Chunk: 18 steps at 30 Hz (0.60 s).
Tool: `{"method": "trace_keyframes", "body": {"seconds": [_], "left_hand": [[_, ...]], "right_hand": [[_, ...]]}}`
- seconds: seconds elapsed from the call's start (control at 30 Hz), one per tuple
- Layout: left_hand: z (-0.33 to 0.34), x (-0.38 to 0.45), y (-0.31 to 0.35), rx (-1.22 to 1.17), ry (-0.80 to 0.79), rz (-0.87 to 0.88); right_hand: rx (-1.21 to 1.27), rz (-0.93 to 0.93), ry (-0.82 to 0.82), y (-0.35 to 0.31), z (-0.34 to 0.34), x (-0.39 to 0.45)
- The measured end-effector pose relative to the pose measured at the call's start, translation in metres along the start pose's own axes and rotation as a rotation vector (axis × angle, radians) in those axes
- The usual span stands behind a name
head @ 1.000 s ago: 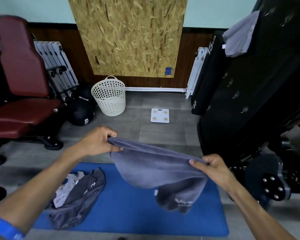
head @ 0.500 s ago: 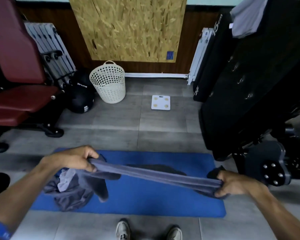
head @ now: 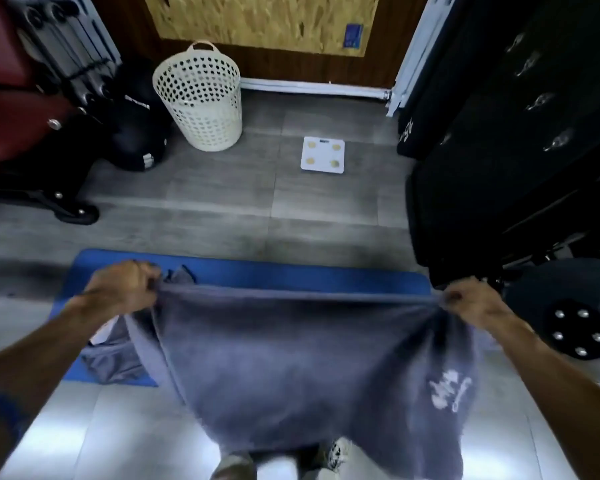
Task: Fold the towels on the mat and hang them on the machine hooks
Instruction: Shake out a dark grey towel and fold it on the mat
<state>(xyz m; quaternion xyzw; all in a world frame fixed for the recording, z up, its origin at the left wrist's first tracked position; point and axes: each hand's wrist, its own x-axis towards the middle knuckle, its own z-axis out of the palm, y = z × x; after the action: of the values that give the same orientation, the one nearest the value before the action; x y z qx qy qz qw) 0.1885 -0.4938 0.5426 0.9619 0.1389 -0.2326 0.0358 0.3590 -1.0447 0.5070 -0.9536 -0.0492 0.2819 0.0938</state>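
Both hands up and wide apart: left hand (head: 123,289) and right hand (head: 471,303) each grip a top corner of the grey towel (head: 291,362), stretched taut and hanging above the blue mat (head: 291,273). White print near its right edge is too blurred to read. No fold made yet, I'd say. More crumpled towels (head: 115,358) wait on the mat. Beyond, the black machine (head: 516,150) carries its hooks (head: 558,142).

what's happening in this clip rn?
A person holds a grey towel spread wide, the left hand and right hand each gripping a top corner, above the blue mat. More grey towels lie crumpled on the mat's left end. No fold made yet.
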Motion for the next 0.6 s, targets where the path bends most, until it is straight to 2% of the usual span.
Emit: {"method": "trace_keyframes", "body": {"seconds": [0.1, 0.23, 0.3, 0.4, 0.5, 0.6], "left_hand": [[0.010, 0.050, -0.012, -0.114, 0.268, -0.077], [0.019, 0.102, -0.015, -0.173, 0.519, -0.095], [0.037, 0.120, -0.007, -0.197, 0.532, -0.093], [0.099, 0.149, 0.004, -0.211, 0.512, -0.099], [0.191, 0.182, 0.011, -0.198, 0.485, -0.121], [0.304, 0.230, 0.006, -0.170, 0.423, -0.109]], "right_hand": [[0.049, 0.117, 0.270, -0.014, -0.001, 0.041], [-0.029, 0.131, 0.473, -0.021, -0.007, 0.082], [-0.092, 0.122, 0.518, -0.013, 0.008, 0.102], [-0.100, 0.093, 0.557, 0.007, 0.063, 0.141], [-0.068, 0.062, 0.562, 0.028, 0.141, 0.184], [-0.033, 0.013, 0.566, 0.069, 0.246, 0.235]]}}
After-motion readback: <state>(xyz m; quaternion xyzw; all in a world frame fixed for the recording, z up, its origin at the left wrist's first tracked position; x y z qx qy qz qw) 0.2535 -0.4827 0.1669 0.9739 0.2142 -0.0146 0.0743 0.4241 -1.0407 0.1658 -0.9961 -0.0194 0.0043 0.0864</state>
